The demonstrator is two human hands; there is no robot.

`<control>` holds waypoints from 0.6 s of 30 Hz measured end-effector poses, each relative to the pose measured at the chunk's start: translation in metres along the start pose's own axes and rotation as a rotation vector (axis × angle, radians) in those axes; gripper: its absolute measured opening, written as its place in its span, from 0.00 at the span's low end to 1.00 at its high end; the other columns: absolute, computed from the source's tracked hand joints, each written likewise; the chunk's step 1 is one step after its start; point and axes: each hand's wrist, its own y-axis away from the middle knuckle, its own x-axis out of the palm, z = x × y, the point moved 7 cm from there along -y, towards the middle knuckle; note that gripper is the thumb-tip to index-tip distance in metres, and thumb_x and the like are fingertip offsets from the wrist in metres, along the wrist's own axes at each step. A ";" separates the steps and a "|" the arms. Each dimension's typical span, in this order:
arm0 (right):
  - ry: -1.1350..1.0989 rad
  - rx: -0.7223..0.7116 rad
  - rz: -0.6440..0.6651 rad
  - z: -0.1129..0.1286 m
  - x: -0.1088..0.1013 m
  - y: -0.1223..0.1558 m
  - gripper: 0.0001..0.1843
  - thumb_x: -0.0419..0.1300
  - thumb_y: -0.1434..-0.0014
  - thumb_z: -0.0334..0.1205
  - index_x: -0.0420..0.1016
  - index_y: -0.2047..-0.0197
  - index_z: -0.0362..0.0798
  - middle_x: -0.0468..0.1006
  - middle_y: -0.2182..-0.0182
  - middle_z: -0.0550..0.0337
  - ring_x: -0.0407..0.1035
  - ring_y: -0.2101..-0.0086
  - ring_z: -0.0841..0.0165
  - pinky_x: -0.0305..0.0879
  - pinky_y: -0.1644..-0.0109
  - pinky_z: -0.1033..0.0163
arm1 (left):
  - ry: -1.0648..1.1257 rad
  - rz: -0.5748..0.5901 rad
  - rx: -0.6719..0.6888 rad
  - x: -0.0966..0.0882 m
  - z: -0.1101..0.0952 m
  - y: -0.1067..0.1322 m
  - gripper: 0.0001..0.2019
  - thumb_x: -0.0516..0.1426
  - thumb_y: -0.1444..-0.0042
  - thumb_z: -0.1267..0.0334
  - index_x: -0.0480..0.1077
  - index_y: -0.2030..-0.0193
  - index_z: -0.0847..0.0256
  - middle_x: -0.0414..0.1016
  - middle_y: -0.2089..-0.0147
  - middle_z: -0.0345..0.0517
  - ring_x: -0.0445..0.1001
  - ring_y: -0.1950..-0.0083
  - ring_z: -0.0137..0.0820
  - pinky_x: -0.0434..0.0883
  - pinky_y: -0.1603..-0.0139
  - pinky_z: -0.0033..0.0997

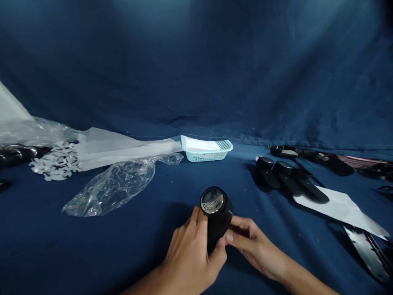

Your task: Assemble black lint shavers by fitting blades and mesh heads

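A black fabric shaver (217, 221) with a round, perforated metal head is held up in front of me, its head tilted toward the camera. My left hand (193, 250) wraps around its body from the left, thumb low on the near side. On the other side, the fingers of my right hand (253, 241) are closed against the shaver's edge, close to my left thumb. Whether a small part sits between those right fingertips is hidden. Several similar black shavers (284, 178) lie to the right, partly on white sheets (340, 207).
At the back stands a light blue perforated basket (205, 155) with white paper in it. Left of it lie a stack of translucent sheets (123, 147), small white pieces (58, 162) and a clear plastic bag (116, 186). Dark parts (337, 164) lie far right, before a blue cloth wall (196, 73).
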 end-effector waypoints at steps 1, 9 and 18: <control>-0.002 0.001 0.006 0.001 0.001 0.000 0.16 0.65 0.41 0.36 0.77 0.49 0.48 0.76 0.68 0.60 0.68 0.65 0.71 0.65 0.55 0.64 | 0.010 0.004 0.005 0.000 0.000 0.000 0.23 0.48 0.42 0.59 0.54 0.39 0.61 0.67 0.45 0.58 0.73 0.49 0.49 0.74 0.55 0.54; 0.023 -0.014 0.003 0.003 0.002 -0.002 0.12 0.63 0.39 0.40 0.79 0.53 0.44 0.78 0.67 0.57 0.71 0.65 0.69 0.67 0.56 0.63 | -0.007 -0.040 0.044 0.000 -0.001 0.002 0.23 0.48 0.43 0.61 0.57 0.41 0.63 0.69 0.45 0.60 0.72 0.49 0.49 0.73 0.54 0.55; 0.003 -0.034 0.049 0.005 0.005 0.000 0.10 0.62 0.38 0.37 0.80 0.54 0.44 0.78 0.68 0.57 0.72 0.67 0.69 0.67 0.55 0.61 | 0.007 -0.047 -0.009 -0.008 -0.002 -0.003 0.23 0.50 0.47 0.58 0.61 0.45 0.65 0.74 0.55 0.57 0.77 0.61 0.47 0.75 0.62 0.54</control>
